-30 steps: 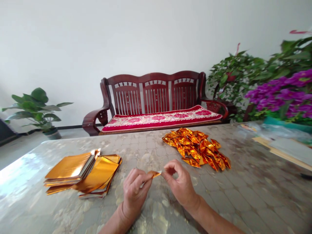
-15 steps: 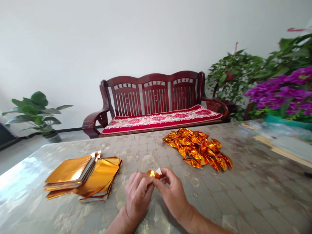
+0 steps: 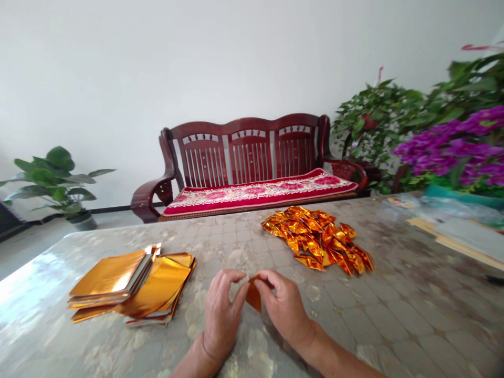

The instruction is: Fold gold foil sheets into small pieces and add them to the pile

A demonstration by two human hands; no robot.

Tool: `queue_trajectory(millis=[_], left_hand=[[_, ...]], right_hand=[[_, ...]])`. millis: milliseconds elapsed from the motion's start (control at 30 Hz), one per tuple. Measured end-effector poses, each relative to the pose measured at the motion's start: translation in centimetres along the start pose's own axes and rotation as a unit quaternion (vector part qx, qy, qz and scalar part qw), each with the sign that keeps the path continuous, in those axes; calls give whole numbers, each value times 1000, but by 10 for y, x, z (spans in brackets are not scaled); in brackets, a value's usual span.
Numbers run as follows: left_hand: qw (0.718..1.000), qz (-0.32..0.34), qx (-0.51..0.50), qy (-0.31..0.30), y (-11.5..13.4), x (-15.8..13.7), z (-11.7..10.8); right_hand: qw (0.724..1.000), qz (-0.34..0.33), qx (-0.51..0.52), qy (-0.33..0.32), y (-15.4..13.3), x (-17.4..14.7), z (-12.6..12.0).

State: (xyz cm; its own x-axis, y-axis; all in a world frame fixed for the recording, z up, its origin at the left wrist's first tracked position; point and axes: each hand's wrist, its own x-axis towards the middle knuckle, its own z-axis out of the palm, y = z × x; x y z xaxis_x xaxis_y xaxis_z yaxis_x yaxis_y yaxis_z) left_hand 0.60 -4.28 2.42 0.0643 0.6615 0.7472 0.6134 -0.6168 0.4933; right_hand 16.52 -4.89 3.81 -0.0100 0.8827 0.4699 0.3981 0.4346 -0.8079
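Observation:
Between my two hands is a small piece of gold foil paper (image 3: 254, 297), partly folded, with its lower corner pointing down. My right hand (image 3: 284, 304) pinches it between thumb and forefinger. At its upper left edge, the thumb and forefinger of my left hand (image 3: 224, 302) close on the paper too. To the left lie stacks of flat gold foil sheets (image 3: 110, 274), some with grey-white edges showing. Beyond my right hand a heap of folded gold foil pieces (image 3: 315, 233), pointed at the ends, rests on the table.
The table (image 3: 374, 325) has a tile-patterned, glossy cover. Plastic bags and boards (image 3: 460, 233) lie at its right edge, beside purple flowers (image 3: 457, 147). A dark wooden bench (image 3: 252, 157) with a red cushion stands behind, and a potted plant (image 3: 59, 181) is at the left.
The foil piece has turned in my fingers: its gold face now hangs downward, and the white corner seen before is hidden. My left fingers have straightened from a curled grip.

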Motion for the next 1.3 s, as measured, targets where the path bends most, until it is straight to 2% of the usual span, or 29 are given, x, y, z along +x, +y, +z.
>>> queue_trajectory(millis=[167, 367, 600, 1000, 1300], left_hand=[[996, -80, -38, -13, 1, -5, 7], [991, -106, -82, -20, 4, -3, 10], [984, -142, -106, -33, 5, 1, 9], [949, -269, -159, -42, 9, 9, 9], [934, -286, -210, -29, 15, 8, 9]], right_hand=[[1000, -10, -22, 14, 3, 0, 0], [1000, 5, -3, 25, 6, 3, 2], [999, -26, -13, 21, 5, 1, 3], [996, -73, -47, 25, 5, -1, 6], [994, -93, -56, 30, 5, -3, 6]])
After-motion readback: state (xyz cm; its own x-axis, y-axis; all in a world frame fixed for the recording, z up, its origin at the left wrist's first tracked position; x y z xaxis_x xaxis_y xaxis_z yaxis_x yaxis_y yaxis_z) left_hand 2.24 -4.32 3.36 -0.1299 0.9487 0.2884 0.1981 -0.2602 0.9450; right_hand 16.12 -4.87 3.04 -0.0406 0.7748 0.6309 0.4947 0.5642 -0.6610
